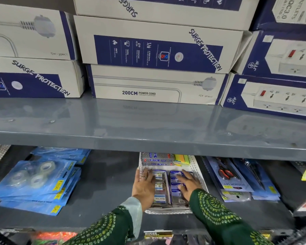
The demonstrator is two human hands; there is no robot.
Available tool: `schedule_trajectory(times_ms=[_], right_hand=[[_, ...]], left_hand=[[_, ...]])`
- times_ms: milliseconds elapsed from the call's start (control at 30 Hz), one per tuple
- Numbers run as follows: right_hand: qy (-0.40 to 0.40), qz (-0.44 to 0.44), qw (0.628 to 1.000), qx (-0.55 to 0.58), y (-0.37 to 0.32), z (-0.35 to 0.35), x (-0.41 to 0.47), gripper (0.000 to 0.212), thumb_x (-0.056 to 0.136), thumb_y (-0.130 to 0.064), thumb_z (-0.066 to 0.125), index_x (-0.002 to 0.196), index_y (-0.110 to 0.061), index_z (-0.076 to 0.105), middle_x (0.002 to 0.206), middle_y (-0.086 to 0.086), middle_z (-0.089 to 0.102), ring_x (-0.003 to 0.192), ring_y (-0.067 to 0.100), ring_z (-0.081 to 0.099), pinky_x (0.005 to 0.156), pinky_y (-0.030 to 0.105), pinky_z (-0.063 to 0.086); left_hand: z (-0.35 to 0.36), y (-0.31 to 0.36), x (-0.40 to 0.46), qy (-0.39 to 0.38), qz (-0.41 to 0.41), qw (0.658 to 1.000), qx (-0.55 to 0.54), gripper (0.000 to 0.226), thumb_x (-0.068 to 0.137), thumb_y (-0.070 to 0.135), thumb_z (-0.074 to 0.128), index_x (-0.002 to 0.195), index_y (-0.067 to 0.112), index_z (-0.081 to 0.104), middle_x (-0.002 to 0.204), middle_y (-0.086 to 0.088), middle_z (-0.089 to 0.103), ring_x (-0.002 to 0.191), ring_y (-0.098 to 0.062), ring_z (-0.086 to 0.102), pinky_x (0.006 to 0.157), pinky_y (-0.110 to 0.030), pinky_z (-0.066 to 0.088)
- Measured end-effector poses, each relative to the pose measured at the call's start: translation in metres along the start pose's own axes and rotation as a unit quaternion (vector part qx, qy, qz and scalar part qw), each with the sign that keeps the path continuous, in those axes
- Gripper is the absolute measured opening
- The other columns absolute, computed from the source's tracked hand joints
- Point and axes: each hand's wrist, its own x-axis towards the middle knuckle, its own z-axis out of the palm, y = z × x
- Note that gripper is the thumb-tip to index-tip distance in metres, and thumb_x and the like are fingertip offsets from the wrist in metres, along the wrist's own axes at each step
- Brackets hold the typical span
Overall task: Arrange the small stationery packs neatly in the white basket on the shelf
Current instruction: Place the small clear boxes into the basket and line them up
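Note:
A white perforated basket [195, 167] sits on the lower grey shelf, under the upper shelf's edge. Small stationery packs [160, 187] with blue labels lie flat in two rows in its front half. Silver boxes [156, 160] and yellow-green sticky notes [181, 160] fill the back. My left hand [144, 187] lies flat on the basket's left edge and the left row, fingers spread, a ring on one finger. My right hand [188, 185] rests palm down on the right row of packs, fingers apart. Neither hand grips a pack.
Blue tape packs [35, 181] lie stacked to the left of the basket. Scissor set packs [237, 181] lie to its right. The upper grey shelf [148, 124] overhangs the basket and carries large power-strip boxes [154, 50]. Yellow price tags show at the far right.

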Motion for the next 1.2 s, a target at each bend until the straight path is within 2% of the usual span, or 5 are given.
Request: schedule_trajectory(times_ms=[167, 733, 800, 933, 1200], right_hand=[[-0.128, 0.017, 0.986, -0.102, 0.011, 0.015, 0.001, 0.065, 0.094, -0.058, 0.026, 0.149, -0.038, -0.003, 0.159, -0.004, -0.018, 0.146, 0.027, -0.017, 0.12, 0.048, -0.004], [-0.133, 0.005, 0.989, -0.072, 0.011, 0.014, 0.001, 0.073, 0.094, -0.033, 0.047, 0.149, -0.037, -0.001, 0.159, -0.003, -0.019, 0.146, 0.028, -0.018, 0.12, 0.049, 0.002], [-0.174, -0.005, 0.984, 0.042, 0.015, -0.003, 0.005, 0.084, 0.088, 0.002, 0.053, 0.151, -0.029, 0.007, 0.16, 0.003, -0.013, 0.147, 0.03, -0.009, 0.122, 0.044, 0.011], [-0.161, 0.134, 0.878, 0.43, 0.01, -0.009, -0.003, 0.064, 0.091, -0.014, 0.059, 0.146, -0.01, 0.027, 0.153, 0.011, 0.031, 0.139, 0.031, 0.034, 0.108, 0.037, 0.038], [-0.126, 0.173, 0.87, 0.444, 0.007, -0.008, 0.014, 0.056, 0.082, -0.02, 0.071, 0.134, -0.02, 0.05, 0.141, 0.015, 0.049, 0.068, 0.009, 0.068, 0.062, 0.024, 0.053]], left_hand=[[0.003, 0.005, 0.011, -0.141, 0.025, 0.99, -0.004, 0.071, 0.098, 0.057, 0.012, 0.154, 0.016, -0.001, 0.164, -0.002, -0.003, 0.15, -0.025, -0.007, 0.12, -0.053, -0.005], [0.001, 0.002, 0.005, -0.077, 0.073, 0.994, -0.009, 0.063, 0.099, 0.049, 0.028, 0.153, 0.024, 0.008, 0.164, -0.005, 0.002, 0.15, -0.027, -0.001, 0.116, -0.059, -0.01], [-0.005, -0.002, 0.006, -0.101, 0.103, 0.989, -0.044, 0.071, 0.095, 0.055, 0.039, 0.153, 0.026, 0.011, 0.163, -0.005, 0.007, 0.15, -0.027, 0.007, 0.116, -0.059, -0.005], [-0.018, -0.004, 0.002, -0.167, 0.131, 0.971, -0.107, 0.063, 0.091, 0.027, 0.06, 0.147, 0.032, 0.032, 0.157, -0.012, 0.03, 0.141, -0.033, 0.033, 0.116, -0.047, 0.026], [-0.015, -0.004, 0.006, -0.145, 0.116, 0.971, -0.152, 0.076, 0.089, 0.009, 0.061, 0.148, 0.038, 0.024, 0.153, -0.012, 0.034, 0.126, -0.03, 0.05, 0.106, -0.045, 0.044]])
